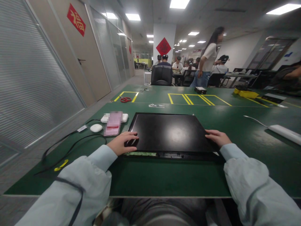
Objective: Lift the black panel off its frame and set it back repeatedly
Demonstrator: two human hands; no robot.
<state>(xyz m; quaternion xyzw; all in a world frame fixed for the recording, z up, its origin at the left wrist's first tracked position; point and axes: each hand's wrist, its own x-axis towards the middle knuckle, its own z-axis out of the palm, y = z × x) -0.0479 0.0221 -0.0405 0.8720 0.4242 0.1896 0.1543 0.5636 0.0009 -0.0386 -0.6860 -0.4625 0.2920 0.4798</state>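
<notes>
Near the front edge of the green worktop [164, 179], a black panel [170, 131] lies flat and is touched at both near corners. The left hand [123, 142] is curled over one, its grip not to be told, and the right hand [217, 138] is laid flat and open. The exposed circuit strip [141, 153] under the panel's near edge could be scraped if the panel were dragged, and the pink phone [113, 124] just beside it knocked. Farther back, red scissors [125, 99] are seen among yellow markings, with people seated beyond the far edge.

Electronics workshop, green marked benches [164, 179], seated workers [178, 65]
</notes>
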